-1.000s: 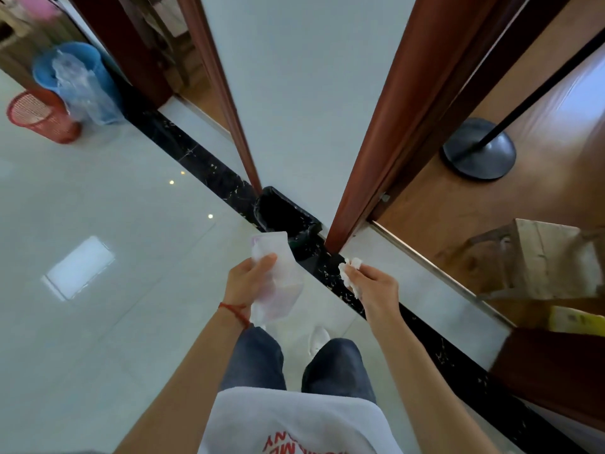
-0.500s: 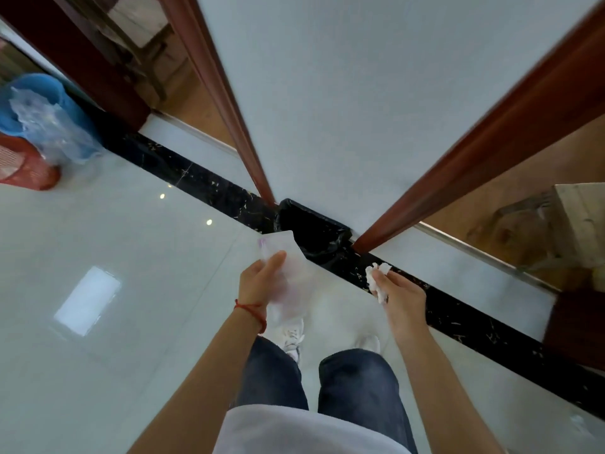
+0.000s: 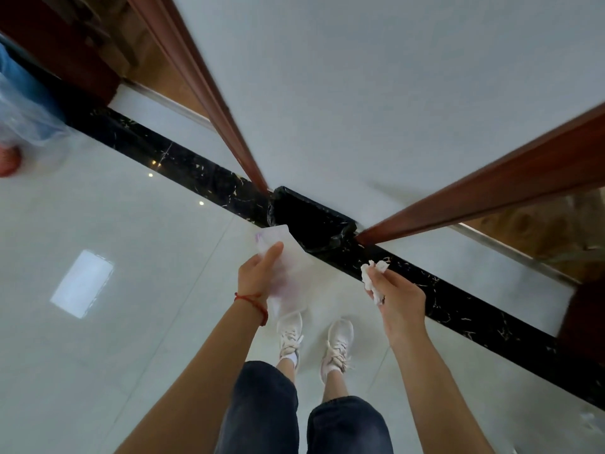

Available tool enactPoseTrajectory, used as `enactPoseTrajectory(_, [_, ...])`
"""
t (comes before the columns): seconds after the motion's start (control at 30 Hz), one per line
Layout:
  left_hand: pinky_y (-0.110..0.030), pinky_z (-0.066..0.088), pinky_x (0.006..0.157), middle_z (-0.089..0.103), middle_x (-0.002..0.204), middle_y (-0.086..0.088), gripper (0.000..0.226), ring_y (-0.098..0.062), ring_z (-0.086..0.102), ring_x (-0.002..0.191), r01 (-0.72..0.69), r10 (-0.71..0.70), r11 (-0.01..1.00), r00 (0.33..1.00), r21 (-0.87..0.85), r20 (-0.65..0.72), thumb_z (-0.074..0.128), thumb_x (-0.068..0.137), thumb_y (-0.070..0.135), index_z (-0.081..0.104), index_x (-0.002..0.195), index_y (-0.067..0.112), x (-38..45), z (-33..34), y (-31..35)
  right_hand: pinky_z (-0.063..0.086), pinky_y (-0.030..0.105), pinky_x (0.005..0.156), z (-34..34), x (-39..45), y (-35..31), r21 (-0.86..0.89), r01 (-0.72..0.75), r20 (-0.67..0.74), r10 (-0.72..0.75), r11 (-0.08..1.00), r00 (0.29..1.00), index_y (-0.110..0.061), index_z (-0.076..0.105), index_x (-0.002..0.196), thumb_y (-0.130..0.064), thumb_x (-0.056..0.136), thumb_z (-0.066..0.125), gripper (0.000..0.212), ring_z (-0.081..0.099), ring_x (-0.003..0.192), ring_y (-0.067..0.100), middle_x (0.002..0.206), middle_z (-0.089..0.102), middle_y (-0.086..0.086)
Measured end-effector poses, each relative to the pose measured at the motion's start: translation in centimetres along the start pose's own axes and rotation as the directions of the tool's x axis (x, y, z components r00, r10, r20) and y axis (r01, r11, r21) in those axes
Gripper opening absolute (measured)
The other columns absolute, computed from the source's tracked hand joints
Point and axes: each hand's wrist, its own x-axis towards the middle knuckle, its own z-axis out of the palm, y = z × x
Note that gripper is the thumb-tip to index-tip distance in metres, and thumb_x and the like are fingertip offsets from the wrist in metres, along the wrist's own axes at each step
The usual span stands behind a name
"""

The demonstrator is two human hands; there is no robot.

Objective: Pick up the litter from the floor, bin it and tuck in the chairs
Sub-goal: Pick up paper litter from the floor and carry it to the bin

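Two hands, two pieces of litter, both carried out in front at about the same height, short of the bin. Person stands on pale tile, shoes pointing at the wall, so this reads as the last bit of the approach before the drop.

Left hand: fingers closed around a thin translucent wrapper, thumb pressed on its front face. Grip is at the lower-left part, so the sheet sticks up and forward; its top corner overlaps the bin's near edge in this view. Whether it is actually over the opening or just in front can't be told from this angle.

Right hand: fingers curled shut on a crumpled white tissue. Wad pokes out past thumb and forefinger, rest hidden in the palm. It sits over the black marble strip, to the right of the bin, not above it.

Bin: black, bag-lined, set on the floor against the wall between two reddish door frames. Mouth open, nothing blocking it, inside too dark to read.

Judgement: both items are light and floppy, so they will drift if let go early. Safer to bring each hand over the opening first; the right needs to shift left. Far left: a blue tub with clear plastic, cropped. No chairs in view, that step is not yet done.
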Motion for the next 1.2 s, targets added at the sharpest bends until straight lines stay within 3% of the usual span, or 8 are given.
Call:
enactPoseTrajectory(0.23, [-0.046, 0.043, 0.097, 0.057, 0.093, -0.008, 0.033, -0.028, 0.053, 0.091, 0.124, -0.127, 0.992, 0.987, -0.030, -0.098, 0.070, 0.070, 0.046, 0.057, 0.068, 0.016, 6.2, 2.4, -1.5, 0.045, 0.034, 0.083, -0.6, 4.0, 2.4, 0.028, -0.048, -0.036, 0.049, 0.998, 0.998, -0.001, 0.067, 0.065, -0.014, 0.078, 0.071, 0.018, 0.055, 0.077, 0.020, 0.075, 0.057, 0.015])
enactPoseTrajectory(0.3, [-0.042, 0.043, 0.095, 0.056, 0.090, -0.007, 0.035, -0.027, 0.052, 0.089, 0.149, -0.152, 0.988, 0.982, -0.034, -0.114, 0.068, 0.072, 0.047, 0.054, 0.067, 0.016, 7.4, 3.2, -2.0, 0.047, 0.034, 0.083, -0.4, 4.9, 3.1, 0.004, -0.057, -0.037, 0.057, 0.998, 0.998, -0.010, 0.072, 0.064, -0.015, 0.078, 0.071, 0.015, 0.057, 0.077, 0.019, 0.076, 0.060, 0.013])
enactPoseTrajectory(0.47, [-0.034, 0.039, 0.080, 0.053, 0.091, -0.007, 0.033, -0.026, 0.048, 0.087, 0.140, -0.141, 0.990, 0.982, -0.018, -0.125, 0.065, 0.077, 0.042, 0.050, 0.064, 0.017, 9.5, 4.7, -2.5, 0.041, 0.035, 0.075, 0.5, 6.9, 4.6, -0.068, 0.015, -0.037, -0.017, 0.998, 0.999, 0.010, 0.051, 0.061, -0.018, 0.078, 0.071, 0.038, 0.048, 0.071, 0.022, 0.067, 0.048, 0.015])
enactPoseTrajectory(0.73, [-0.039, 0.039, 0.085, 0.052, 0.088, -0.007, 0.042, -0.027, 0.046, 0.088, 0.204, -0.200, 0.979, 0.966, 0.005, -0.161, 0.064, 0.075, 0.050, 0.047, 0.066, 0.012, 12.4, 5.6, -3.1, 0.044, 0.035, 0.080, 2.8, 8.9, 5.2, -0.079, 0.028, 0.017, -0.026, 0.997, 1.000, -0.012, 0.058, 0.046, -0.017, 0.077, 0.071, 0.034, 0.052, 0.074, 0.022, 0.061, 0.046, 0.013])
enactPoseTrajectory(0.83, [-0.047, 0.038, 0.084, 0.049, 0.109, -0.012, 0.058, -0.032, 0.045, 0.098, 0.279, -0.283, 0.959, 0.946, -0.052, -0.156, 0.057, 0.075, 0.059, 0.049, 0.099, 0.007, 12.8, 6.4, -2.5, 0.045, 0.036, 0.082, 3.1, 8.9, 5.4, -0.034, 0.017, 0.032, -0.016, 0.999, 0.999, -0.002, 0.054, 0.050, -0.015, 0.079, 0.070, 0.036, 0.050, 0.074, 0.023, 0.062, 0.042, 0.015])
enactPoseTrajectory(0.93, [-0.053, 0.035, 0.098, 0.041, 0.133, -0.025, 0.082, -0.047, 0.037, 0.125, 0.331, -0.333, 0.943, 0.940, -0.042, -0.071, 0.050, 0.079, 0.061, 0.035, 0.134, 0.002, 13.6, 7.2, -2.0, 0.046, 0.036, 0.082, 3.1, 8.8, 5.8, -0.068, 0.006, 0.021, -0.004, 0.998, 1.000, -0.015, 0.056, 0.044, -0.020, 0.078, 0.072, 0.037, 0.051, 0.073, 0.023, 0.057, 0.041, 0.011])
enactPoseTrajectory(1.07, [-0.042, 0.047, 0.076, 0.056, 0.098, -0.009, 0.055, -0.030, 0.057, 0.088, 0.300, -0.309, 0.948, 0.948, -0.107, -0.074, 0.057, 0.077, 0.058, 0.045, 0.103, 0.010, 14.0, 7.7, -0.8, 0.047, 0.036, 0.082, 2.6, 8.9, 6.2, -0.084, -0.010, 0.022, 0.012, 0.996, 1.000, -0.017, 0.060, 0.047, -0.018, 0.077, 0.072, 0.033, 0.052, 0.072, 0.023, 0.054, 0.043, 0.008])
enactPoseTrajectory(1.2, [-0.036, 0.044, 0.094, 0.054, 0.126, -0.014, 0.044, -0.026, 0.055, 0.107, 0.230, -0.231, 0.940, 0.973, -0.253, 0.026, 0.056, 0.088, 0.031, 0.048, 0.121, 0.003, 14.8, 7.8, -0.5, 0.048, 0.038, 0.084, 1.9, 9.5, 6.2, -0.095, -0.008, -0.009, 0.007, 0.995, 1.000, -0.020, 0.055, 0.041, -0.021, 0.078, 0.072, 0.041, 0.052, 0.071, 0.024, 0.053, 0.043, 0.007])
